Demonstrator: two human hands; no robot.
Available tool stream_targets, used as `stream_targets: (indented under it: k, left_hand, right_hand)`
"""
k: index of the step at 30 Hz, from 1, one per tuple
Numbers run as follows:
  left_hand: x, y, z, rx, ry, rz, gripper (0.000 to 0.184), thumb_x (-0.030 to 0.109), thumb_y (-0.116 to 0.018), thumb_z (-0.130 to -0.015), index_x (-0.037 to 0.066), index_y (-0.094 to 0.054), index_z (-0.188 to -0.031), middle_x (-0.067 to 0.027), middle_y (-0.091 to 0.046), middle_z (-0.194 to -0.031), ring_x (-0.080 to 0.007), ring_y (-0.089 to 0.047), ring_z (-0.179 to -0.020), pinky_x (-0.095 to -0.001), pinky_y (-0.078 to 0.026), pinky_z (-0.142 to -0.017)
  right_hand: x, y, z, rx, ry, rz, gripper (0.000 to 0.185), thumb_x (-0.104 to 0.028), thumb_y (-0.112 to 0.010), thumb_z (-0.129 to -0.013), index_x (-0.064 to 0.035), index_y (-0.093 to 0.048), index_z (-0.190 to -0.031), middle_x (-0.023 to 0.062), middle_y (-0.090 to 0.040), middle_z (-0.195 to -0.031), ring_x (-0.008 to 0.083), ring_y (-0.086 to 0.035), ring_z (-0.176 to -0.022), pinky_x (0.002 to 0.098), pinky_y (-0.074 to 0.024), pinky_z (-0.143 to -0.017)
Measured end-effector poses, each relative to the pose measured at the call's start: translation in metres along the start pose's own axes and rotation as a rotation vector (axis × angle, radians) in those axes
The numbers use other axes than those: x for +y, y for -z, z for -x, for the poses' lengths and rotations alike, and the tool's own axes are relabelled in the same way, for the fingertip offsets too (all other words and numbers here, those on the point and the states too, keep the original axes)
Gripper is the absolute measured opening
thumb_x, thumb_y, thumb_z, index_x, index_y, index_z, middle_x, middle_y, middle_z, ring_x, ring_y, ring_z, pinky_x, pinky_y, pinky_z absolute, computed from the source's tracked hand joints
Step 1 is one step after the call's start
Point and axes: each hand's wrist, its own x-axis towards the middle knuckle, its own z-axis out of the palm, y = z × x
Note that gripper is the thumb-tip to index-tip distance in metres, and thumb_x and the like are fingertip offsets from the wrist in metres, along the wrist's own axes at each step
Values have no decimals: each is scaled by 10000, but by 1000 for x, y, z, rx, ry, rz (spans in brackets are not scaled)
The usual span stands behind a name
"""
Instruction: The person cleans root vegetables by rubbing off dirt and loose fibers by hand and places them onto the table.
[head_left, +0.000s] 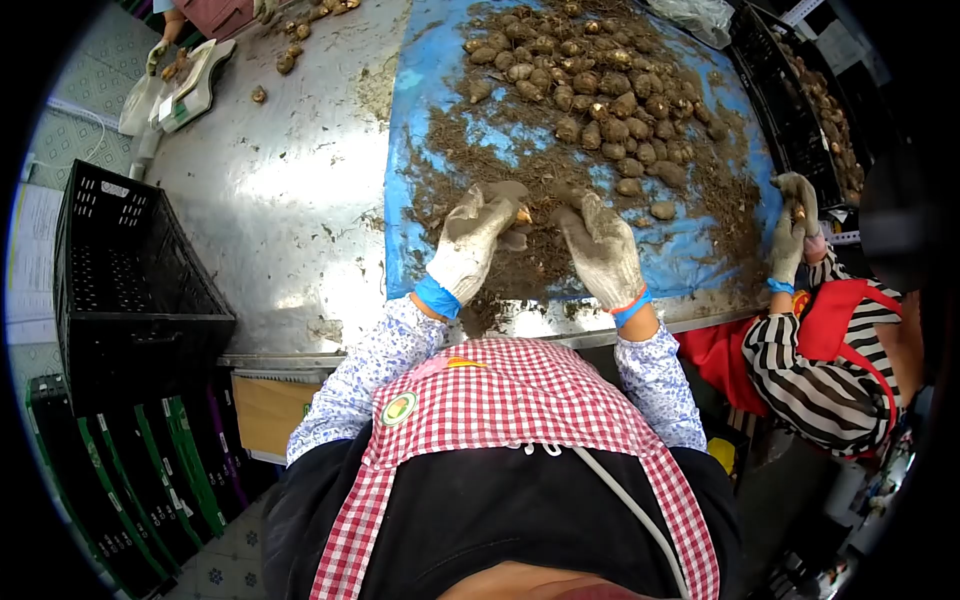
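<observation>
My left hand (472, 240), in a soiled pale work glove with a blue band at the wrist, is closed around a small taro corm (523, 214). Only the corm's orange-brown end shows between the fingers. Just across from it, my right hand (602, 250) wears a matching dirty glove. Its fingers curl inward, and what they hold, if anything, blends into the dark soil behind. Both hands are over a blue plastic sheet (402, 190) strewn with soil and root fibres. Beyond them lies a heap of brown taro corms (610, 85).
A metal table (290, 200) carries a scale (200, 88) at far left. A black crate (140, 290) stands left; another crate (760, 75) holding corms is at right. A co-worker's gloved hands (792, 225) are at the right edge, another person's hand (157, 55) at top left.
</observation>
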Motion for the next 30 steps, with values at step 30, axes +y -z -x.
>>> stream_targets:
  k: [30]
  left_hand:
    - [-7,17,1,-140,165,332,369,155,-490,-974,-12,-462,-1302,-152,-623,-1039,-163,-628,-800,-292,-535,-734]
  right_hand:
    - [29,-16,11,-69,-77,242,154,-109,-607,-848,-64,-553,-711,74,-528,-586,217,-519,-466,322,-440,-410]
